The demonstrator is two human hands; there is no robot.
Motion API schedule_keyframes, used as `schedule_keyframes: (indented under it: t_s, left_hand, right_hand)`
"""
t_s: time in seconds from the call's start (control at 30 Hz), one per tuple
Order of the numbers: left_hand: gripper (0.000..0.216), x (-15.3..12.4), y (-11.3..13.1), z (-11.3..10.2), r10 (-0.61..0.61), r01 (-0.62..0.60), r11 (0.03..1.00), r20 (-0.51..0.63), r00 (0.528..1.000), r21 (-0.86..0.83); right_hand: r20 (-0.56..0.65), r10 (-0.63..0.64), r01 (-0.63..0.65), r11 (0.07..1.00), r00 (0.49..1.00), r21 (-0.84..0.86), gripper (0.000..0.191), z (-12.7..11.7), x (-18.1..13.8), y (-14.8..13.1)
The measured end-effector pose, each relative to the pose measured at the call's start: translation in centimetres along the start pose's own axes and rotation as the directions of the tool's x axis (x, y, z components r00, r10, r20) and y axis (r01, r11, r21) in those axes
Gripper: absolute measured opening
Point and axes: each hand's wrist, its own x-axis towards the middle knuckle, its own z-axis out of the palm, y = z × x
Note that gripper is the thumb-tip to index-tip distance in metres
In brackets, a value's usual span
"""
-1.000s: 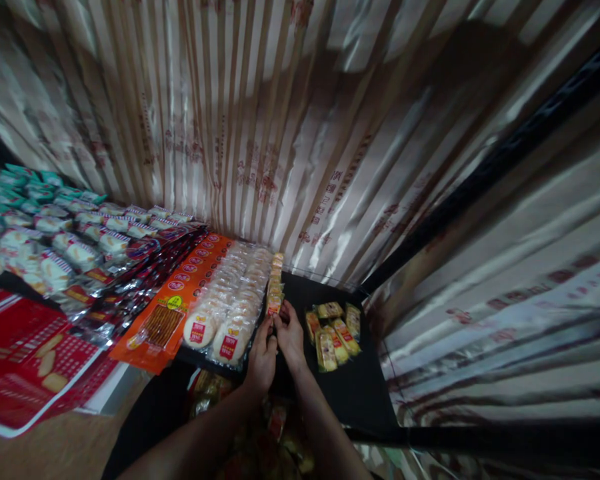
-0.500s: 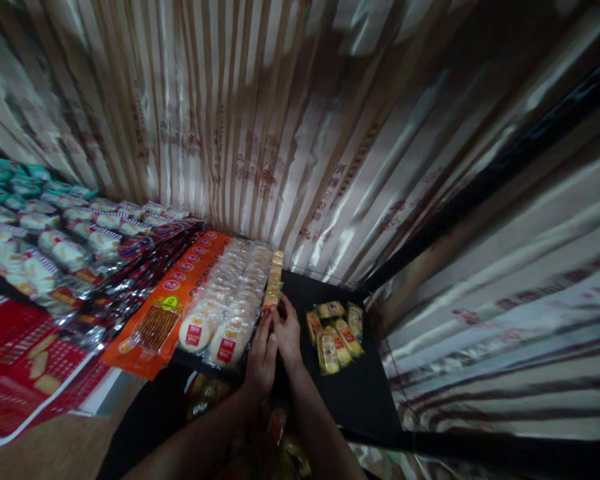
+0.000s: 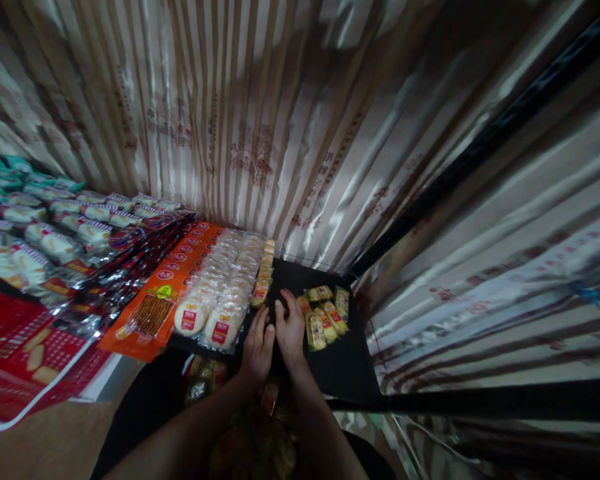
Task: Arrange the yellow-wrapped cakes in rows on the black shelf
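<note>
Two bare hands meet over a black tabletop, and we look first to the narrow row of yellow packets, which lies straight ahead of the fingertips, its long axis running away from the person toward the striped sheeting. The left hand is the nearer to it: its fingertips stand at the row's near end, though we cannot tell whether they touch the closest packet. The right hand sits a little farther to the right — between that row and a loose cluster of yellow packets, which lies just beside its outer edge, the pieces turned at differing angles. We find each grip relaxed, fingers apart from thumb, with nothing visible in either. The hands stand side by side, palms turned partly inward and a slim dark gap between them; the left forearm slants in from the lower left, the right one rises more steeply from below. Along the row's left flank we see clear-wrapped round crackers — and, beyond them, an orange pouch pointing the same way.
</note>
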Motion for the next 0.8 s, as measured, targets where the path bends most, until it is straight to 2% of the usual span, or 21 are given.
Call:
schedule_keyframes:
  t_s: [0.1,0.2,0.27,0.37,0.5,0.67,0.73,0.8]
  left_hand:
    - [0.044,-1.2,1.0,0.5,-0.066,0.067,0.998,0.066,0.996,-0.017]
    - [0.041,-2.5,1.8,1.6,-0.142,0.150,0.987,0.128,0.982,-0.055]
    - [0.040,-3.2,2.0,2.5,-0.200,0.216,0.973,0.165,0.966,-0.084]
    - [0.040,-4.1,2.3,3.4,-0.263,0.288,0.951,0.200,0.944,-0.109]
    - [0.041,-4.6,3.0,3.5,-0.309,0.336,0.937,0.216,0.926,-0.099]
    - [0.042,-5.2,4.0,2.4,-0.352,0.381,0.919,0.226,0.908,-0.099]
    - [0.043,-5.4,4.3,2.0,-0.379,0.406,0.907,0.202,0.903,-0.112]
    - [0.044,-5.5,4.6,1.5,-0.390,0.415,0.901,0.184,0.902,-0.128]
  right_hand:
    - [-0.119,-0.138,0.114,0.976,0.983,-0.187,0.033,-3.1,-2.3,0.4]
    - [-0.201,-0.130,0.048,0.929,0.971,-0.368,0.037,-5.6,-4.2,1.9]
    - [-0.196,-0.100,-0.002,0.887,0.976,-0.462,0.041,-6.8,-5.1,2.9]
    - [-0.116,-0.076,0.002,0.844,0.990,-0.537,0.043,-7.7,-5.9,3.8]
    - [-0.081,-0.068,0.016,0.853,0.994,-0.521,0.038,-7.9,-6.6,3.6]
    - [-0.065,-0.041,0.012,0.919,0.997,-0.394,0.036,-7.8,-7.6,2.5]
    - [-0.049,0.016,-0.030,0.953,0.999,-0.301,0.037,-7.7,-7.9,1.9]
    - [-0.013,0.135,-0.135,0.978,0.991,-0.160,0.037,-7.6,-8.2,1.4]
